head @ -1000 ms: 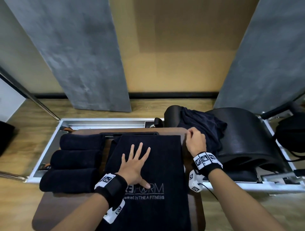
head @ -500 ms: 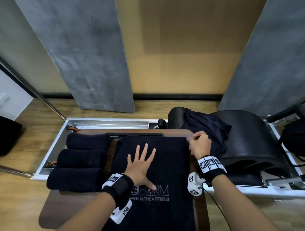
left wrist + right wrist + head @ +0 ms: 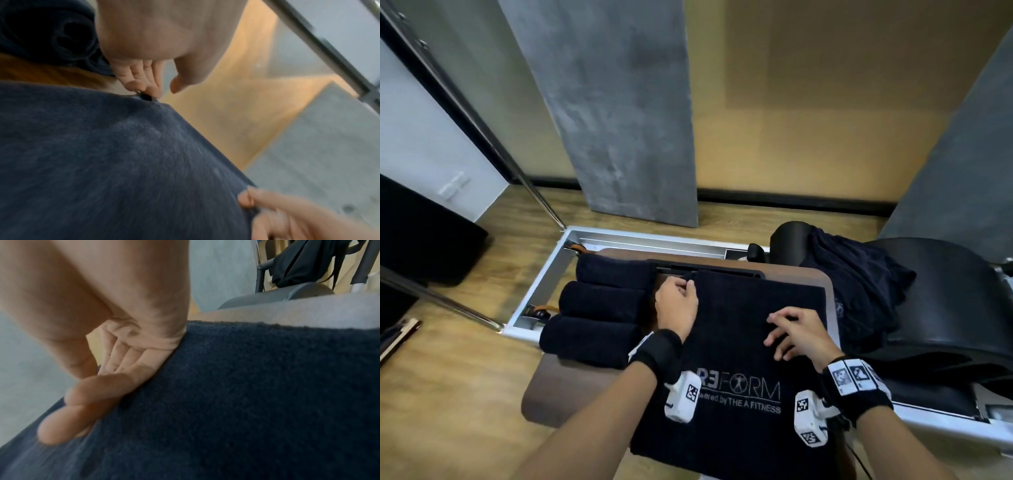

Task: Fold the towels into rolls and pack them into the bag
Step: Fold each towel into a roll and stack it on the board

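Observation:
A dark navy towel [image 3: 739, 342] with a REFORM logo lies flat on the brown padded box [image 3: 544, 394]. My left hand [image 3: 688, 286] is at its far left corner, fingers curled and pinching the corner; in the left wrist view the left hand [image 3: 162, 89] has its fingertips on that corner, thumb just beside. My right hand [image 3: 787, 332] rests on the towel's right half with fingers spread and relaxed, and in the right wrist view the right hand [image 3: 82, 402] lies flat on the cloth. Three rolled towels [image 3: 599, 308] lie side by side left of the flat one.
A heap of unfolded dark towels [image 3: 859, 291] lies over the black barrel [image 3: 945, 291] on the right. The white metal frame [image 3: 544, 274] runs under the box. A black object [image 3: 424, 240] stands on the wooden floor at far left. A dark bag [image 3: 298, 261] hangs beyond the barrel.
My left hand left the towel's middle and went to its far left corner. My right hand let go of the far right corner and came down flat on the towel. The head view swung right.

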The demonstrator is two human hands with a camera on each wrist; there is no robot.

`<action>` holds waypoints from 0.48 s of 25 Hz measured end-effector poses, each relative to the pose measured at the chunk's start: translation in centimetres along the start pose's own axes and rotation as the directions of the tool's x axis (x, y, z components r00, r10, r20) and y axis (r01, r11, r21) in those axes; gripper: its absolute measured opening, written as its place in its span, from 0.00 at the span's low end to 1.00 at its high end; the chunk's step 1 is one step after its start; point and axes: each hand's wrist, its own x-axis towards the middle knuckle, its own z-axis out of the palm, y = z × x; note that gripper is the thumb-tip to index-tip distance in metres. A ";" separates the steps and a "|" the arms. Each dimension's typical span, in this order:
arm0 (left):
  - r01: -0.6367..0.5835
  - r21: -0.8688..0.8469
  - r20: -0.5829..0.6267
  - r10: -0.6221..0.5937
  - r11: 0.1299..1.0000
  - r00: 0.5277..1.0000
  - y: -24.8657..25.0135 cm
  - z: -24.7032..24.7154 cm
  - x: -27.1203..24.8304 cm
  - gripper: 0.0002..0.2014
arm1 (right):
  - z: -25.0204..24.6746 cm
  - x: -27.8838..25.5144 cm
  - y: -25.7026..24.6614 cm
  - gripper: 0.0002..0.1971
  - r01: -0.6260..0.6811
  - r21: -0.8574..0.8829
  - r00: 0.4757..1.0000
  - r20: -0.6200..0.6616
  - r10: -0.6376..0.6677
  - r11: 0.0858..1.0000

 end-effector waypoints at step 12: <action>0.312 0.091 0.004 -0.314 0.946 0.950 1.8 0.7 4.9 0.10 | -0.4 0.2 0.5 0.14 -0.025 0.054 0.999 0.023 0.024 0.998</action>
